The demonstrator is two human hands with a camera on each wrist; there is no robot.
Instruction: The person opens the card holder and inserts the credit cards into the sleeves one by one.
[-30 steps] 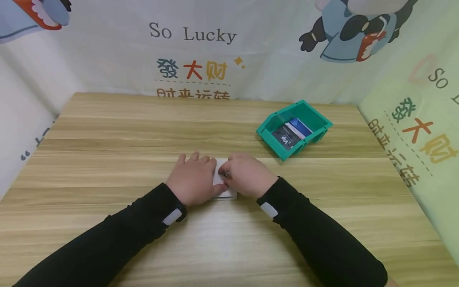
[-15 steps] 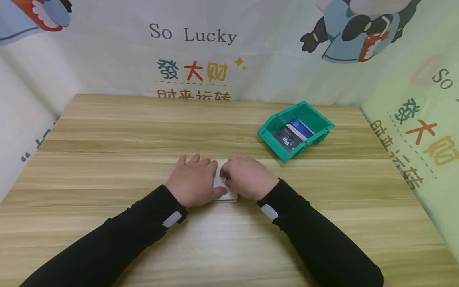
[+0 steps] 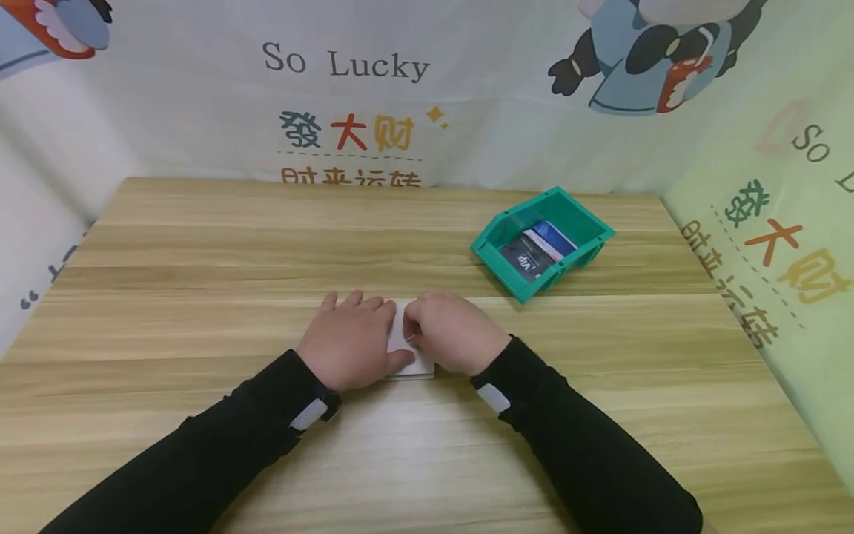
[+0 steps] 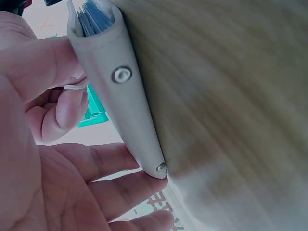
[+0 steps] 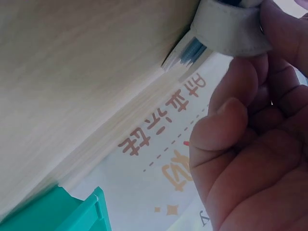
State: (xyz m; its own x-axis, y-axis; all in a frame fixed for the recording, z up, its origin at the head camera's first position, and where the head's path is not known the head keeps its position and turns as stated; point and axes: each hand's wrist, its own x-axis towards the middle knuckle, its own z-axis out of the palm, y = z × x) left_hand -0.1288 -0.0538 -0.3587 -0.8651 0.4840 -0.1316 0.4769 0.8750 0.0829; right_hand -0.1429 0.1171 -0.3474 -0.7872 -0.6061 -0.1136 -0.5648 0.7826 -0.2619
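A white card holder point(image 3: 422, 365) with a snap button and bluish leaves inside lies between the hands in the middle of the table. My left hand point(image 3: 348, 340) rests on its left side with fingers extended. In the left wrist view, the left thumb point(image 4: 48, 62) lies on the cover and the fingertips touch the edge with the snaps. My right hand point(image 3: 455, 332) pinches a small white tab point(image 4: 75, 86) of the holder between thumb and curled fingers point(image 5: 226, 122). The right hand hides much of the cover in the head view.
A green bin point(image 3: 579, 215) stands at the back right, holding a black "Vip" card point(image 3: 527, 256) and a blue card point(image 3: 554, 239). Printed cloth walls point(image 3: 487, 133) border the wooden table point(image 3: 233, 245) at the back and sides.
My right fingertips have closed over the small metallic snap that showed between them earlier. The left hand keeps its place on the card holder. The head view has shifted slightly.
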